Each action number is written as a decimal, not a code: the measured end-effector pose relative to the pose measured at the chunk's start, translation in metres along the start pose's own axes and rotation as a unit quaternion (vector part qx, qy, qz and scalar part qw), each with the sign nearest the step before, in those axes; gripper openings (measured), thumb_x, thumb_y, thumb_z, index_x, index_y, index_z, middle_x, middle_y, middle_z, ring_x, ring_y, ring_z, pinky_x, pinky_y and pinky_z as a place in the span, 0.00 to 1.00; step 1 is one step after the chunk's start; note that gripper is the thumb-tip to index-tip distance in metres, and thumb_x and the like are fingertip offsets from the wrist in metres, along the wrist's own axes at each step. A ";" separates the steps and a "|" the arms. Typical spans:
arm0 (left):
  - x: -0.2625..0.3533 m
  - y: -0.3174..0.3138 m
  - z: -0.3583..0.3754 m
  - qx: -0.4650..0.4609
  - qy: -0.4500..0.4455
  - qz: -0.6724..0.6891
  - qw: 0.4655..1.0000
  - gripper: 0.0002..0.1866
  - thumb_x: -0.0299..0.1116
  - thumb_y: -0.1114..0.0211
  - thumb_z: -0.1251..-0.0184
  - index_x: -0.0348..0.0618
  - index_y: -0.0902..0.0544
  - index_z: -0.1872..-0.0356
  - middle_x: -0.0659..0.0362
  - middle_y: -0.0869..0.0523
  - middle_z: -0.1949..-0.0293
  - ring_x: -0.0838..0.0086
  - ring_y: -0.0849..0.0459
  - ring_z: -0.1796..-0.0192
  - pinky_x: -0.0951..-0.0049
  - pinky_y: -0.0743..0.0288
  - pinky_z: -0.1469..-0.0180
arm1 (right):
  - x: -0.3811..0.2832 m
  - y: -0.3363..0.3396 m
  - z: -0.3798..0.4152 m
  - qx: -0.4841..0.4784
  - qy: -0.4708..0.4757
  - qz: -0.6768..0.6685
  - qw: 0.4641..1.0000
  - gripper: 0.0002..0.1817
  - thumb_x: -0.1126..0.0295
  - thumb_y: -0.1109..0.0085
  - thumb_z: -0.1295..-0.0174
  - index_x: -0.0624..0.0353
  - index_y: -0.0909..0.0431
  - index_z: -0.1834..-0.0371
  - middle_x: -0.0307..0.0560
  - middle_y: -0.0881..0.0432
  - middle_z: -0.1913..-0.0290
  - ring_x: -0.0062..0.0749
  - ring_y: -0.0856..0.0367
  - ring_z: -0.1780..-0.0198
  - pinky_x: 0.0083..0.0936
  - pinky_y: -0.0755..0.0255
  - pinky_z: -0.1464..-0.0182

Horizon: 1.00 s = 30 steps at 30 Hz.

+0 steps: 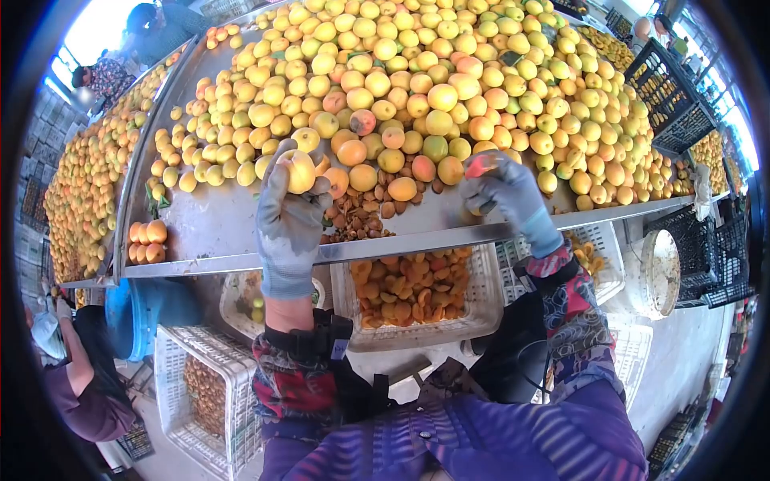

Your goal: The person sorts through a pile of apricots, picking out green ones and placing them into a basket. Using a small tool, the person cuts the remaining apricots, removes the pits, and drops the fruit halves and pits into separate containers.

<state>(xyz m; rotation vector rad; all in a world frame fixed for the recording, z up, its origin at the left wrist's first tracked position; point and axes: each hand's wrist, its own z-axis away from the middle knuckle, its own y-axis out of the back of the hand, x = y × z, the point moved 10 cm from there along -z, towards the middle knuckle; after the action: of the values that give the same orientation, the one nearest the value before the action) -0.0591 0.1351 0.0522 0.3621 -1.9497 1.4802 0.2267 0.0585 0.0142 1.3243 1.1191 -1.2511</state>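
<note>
The left hand [289,216], in a grey glove, reaches up over the near edge of the metal table [216,232] with its fingers curled around one yellow apricot [300,171], which it grips at the near fringe of the fruit heap. The right hand [505,196], gloved the same way, is closed with its fingertips pinching a small reddish-orange piece of fruit [481,165] just above the table edge, to the right of the left hand. Between the two hands a little pile of brown pits [353,220] lies on the bare metal, touching the nearest apricots. The big heap of apricots [425,88] covers the far and right parts of the table. Below the table edge, between the forearms, a white crate [473,321] holds cut apricot halves. Another white crate [200,393] sits lower to the left with brown pits in it. Black crates [670,96] stand at the far right. At the near left a person in a purple sleeve [84,401] bends beside a blue bucket [148,313].
</note>
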 end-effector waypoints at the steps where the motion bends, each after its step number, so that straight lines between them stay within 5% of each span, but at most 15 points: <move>1: 0.001 -0.004 0.000 0.027 -0.011 -0.015 0.999 0.22 0.40 0.45 0.27 0.39 0.30 0.39 0.53 0.18 0.53 0.70 0.18 0.58 0.70 0.23 0.54 | -0.006 0.001 0.005 0.000 -0.002 0.000 1.000 0.16 0.62 0.42 0.37 0.57 0.25 0.49 0.48 0.15 0.64 0.34 0.14 0.65 0.26 0.21 0.65; 7: -0.020 -0.005 -0.002 0.065 0.016 -0.080 0.995 0.19 0.36 0.42 0.30 0.41 0.28 0.41 0.56 0.18 0.56 0.73 0.18 0.60 0.74 0.22 0.60 | -0.026 0.011 0.015 0.000 0.041 -0.052 0.998 0.19 0.60 0.47 0.33 0.61 0.26 0.46 0.50 0.17 0.59 0.29 0.15 0.63 0.22 0.19 0.63; 10: -0.046 0.003 -0.006 0.061 0.066 -0.171 0.981 0.16 0.30 0.40 0.33 0.41 0.25 0.45 0.59 0.18 0.56 0.75 0.18 0.60 0.74 0.23 0.60 | -0.002 0.014 0.013 0.010 -0.047 -0.168 0.985 0.24 0.55 0.49 0.32 0.65 0.29 0.43 0.53 0.20 0.51 0.30 0.16 0.57 0.24 0.18 0.59; 12: -0.064 -0.029 -0.008 -0.043 0.023 -0.433 0.900 0.18 0.28 0.37 0.36 0.41 0.24 0.44 0.61 0.20 0.58 0.80 0.22 0.62 0.83 0.28 0.59 | 0.008 0.021 0.014 0.043 -0.015 -0.229 0.972 0.24 0.55 0.50 0.31 0.65 0.29 0.44 0.53 0.21 0.50 0.31 0.17 0.60 0.25 0.19 0.59; 13: -0.072 -0.031 -0.007 -0.048 0.017 -0.439 0.897 0.18 0.28 0.37 0.36 0.41 0.24 0.44 0.61 0.20 0.58 0.80 0.22 0.62 0.83 0.28 0.59 | 0.004 0.021 0.018 0.092 -0.001 -0.263 0.960 0.14 0.66 0.46 0.34 0.63 0.26 0.50 0.47 0.18 0.60 0.27 0.17 0.66 0.23 0.19 0.64; 15: -0.097 -0.042 -0.006 -0.121 -0.003 -0.618 0.777 0.16 0.25 0.35 0.39 0.40 0.21 0.49 0.62 0.22 0.58 0.80 0.22 0.61 0.82 0.27 0.56 | 0.013 0.022 0.021 0.129 -0.026 -0.249 0.959 0.11 0.72 0.42 0.37 0.62 0.26 0.53 0.43 0.19 0.62 0.23 0.19 0.66 0.21 0.21 0.67; 20: -0.119 -0.063 -0.027 -0.131 -0.054 -0.633 0.761 0.17 0.27 0.33 0.42 0.43 0.20 0.49 0.58 0.22 0.57 0.73 0.21 0.57 0.76 0.27 0.55 | 0.014 0.032 0.025 0.158 -0.004 -0.232 0.960 0.12 0.75 0.39 0.40 0.62 0.27 0.54 0.40 0.20 0.64 0.20 0.21 0.65 0.18 0.25 0.66; 22: -0.121 -0.082 -0.045 -0.135 -0.131 -0.759 0.623 0.18 0.31 0.32 0.45 0.44 0.19 0.51 0.55 0.21 0.53 0.64 0.20 0.54 0.68 0.26 0.55 | 0.022 0.033 0.023 0.156 -0.010 -0.231 0.960 0.11 0.77 0.39 0.40 0.62 0.27 0.55 0.39 0.21 0.64 0.18 0.23 0.66 0.16 0.26 0.64; 24: -0.131 -0.094 -0.061 -0.130 -0.141 -0.770 0.609 0.21 0.34 0.33 0.46 0.49 0.21 0.48 0.54 0.21 0.50 0.55 0.21 0.52 0.60 0.29 0.48 | 0.022 0.034 0.021 0.151 0.019 -0.213 0.965 0.11 0.78 0.39 0.41 0.63 0.26 0.56 0.39 0.21 0.64 0.17 0.23 0.65 0.15 0.27 0.62; 27: -0.174 -0.095 -0.079 -0.193 -0.073 -0.916 0.345 0.27 0.34 0.37 0.44 0.66 0.27 0.40 0.56 0.20 0.53 0.56 0.23 0.48 0.50 0.38 0.42 | 0.023 0.035 0.019 0.153 0.017 -0.177 0.972 0.11 0.80 0.39 0.42 0.63 0.26 0.56 0.38 0.21 0.64 0.16 0.24 0.64 0.15 0.27 0.61; 30: -0.188 -0.094 -0.089 -0.202 -0.042 -0.931 0.300 0.28 0.35 0.36 0.44 0.66 0.27 0.39 0.56 0.21 0.54 0.58 0.23 0.49 0.50 0.37 0.45 | 0.028 0.031 0.015 0.138 0.016 -0.221 0.965 0.11 0.80 0.39 0.42 0.63 0.26 0.57 0.38 0.21 0.65 0.16 0.24 0.64 0.14 0.27 0.60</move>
<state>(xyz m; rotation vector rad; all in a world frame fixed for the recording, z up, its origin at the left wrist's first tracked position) 0.1650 0.1569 0.0149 1.5918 -0.5110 -0.6711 0.2572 0.0398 -0.0123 1.3414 1.3481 -1.7698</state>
